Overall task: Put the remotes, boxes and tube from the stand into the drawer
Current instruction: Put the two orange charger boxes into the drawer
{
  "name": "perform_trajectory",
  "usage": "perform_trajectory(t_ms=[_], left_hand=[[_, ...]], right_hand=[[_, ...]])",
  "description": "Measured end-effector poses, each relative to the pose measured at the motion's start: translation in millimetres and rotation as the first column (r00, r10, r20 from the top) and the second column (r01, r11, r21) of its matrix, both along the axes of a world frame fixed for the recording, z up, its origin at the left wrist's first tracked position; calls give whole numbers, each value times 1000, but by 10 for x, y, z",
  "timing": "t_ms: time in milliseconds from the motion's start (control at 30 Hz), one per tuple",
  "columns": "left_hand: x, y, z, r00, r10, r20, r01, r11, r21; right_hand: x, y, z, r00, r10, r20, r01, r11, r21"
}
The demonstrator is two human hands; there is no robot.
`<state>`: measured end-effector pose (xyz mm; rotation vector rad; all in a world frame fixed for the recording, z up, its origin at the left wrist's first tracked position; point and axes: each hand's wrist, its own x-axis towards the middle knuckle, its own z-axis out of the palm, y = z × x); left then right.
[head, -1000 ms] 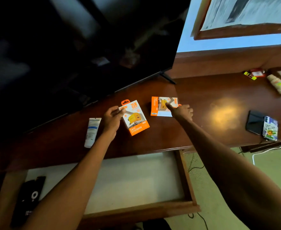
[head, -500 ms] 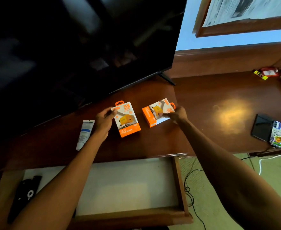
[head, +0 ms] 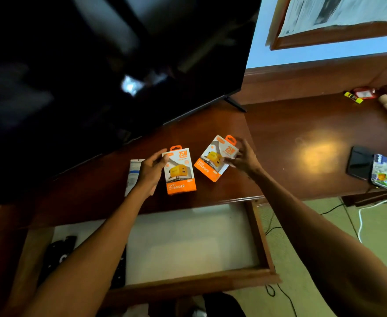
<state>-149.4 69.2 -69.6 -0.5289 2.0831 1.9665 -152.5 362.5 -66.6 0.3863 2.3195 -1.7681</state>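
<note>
Two orange and white fast charger boxes are over the dark wooden stand. My left hand grips the left box by its left edge, holding it upright. My right hand holds the right box tilted, lifted off the wood. A white tube lies flat on the stand just left of my left hand, partly hidden by it. Below, the drawer stands pulled out, with black remotes lying at its left end, partly behind my left forearm.
A large black TV leans over the stand's left half. At the right of the stand lie a black phone, a colourful phone case and small items at the far right. Cables trail over the green floor.
Both boxes have come up off the stand. The right box has been lifted and turned so its front faces me; the left box has been tipped upright.
</note>
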Motion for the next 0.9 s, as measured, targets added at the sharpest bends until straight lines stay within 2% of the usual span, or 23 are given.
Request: perform_trajectory(t_ms=[133,300,400,600,733,900], left_hand=[[279,-287,41,997,-56,-47,55,998,-18],[777,-754,-83,990,-138,-34,140,988,64],[1103,-1084,-216,981,-196,-7,196,976,95],[1698,-1585,-490,964,-245,107,234,966,109],[1879,-1767,-736,967,-200,160,193,979,57],[1971,-1824,-1048,967,-195,166,212,972,-98]], right_hand=[[346,-317,124,999,22,-30,-20,998,57],[917,-759,109,998,63,-18,-59,981,183],[1291,-1019,81,993,115,36,-119,982,146],[1853,-1532,-145,955,253,155,-282,936,209],[2009,-1787,-293,913,326,247,-376,905,197],[2014,-2008,-626,884,356,302,-427,878,216]])
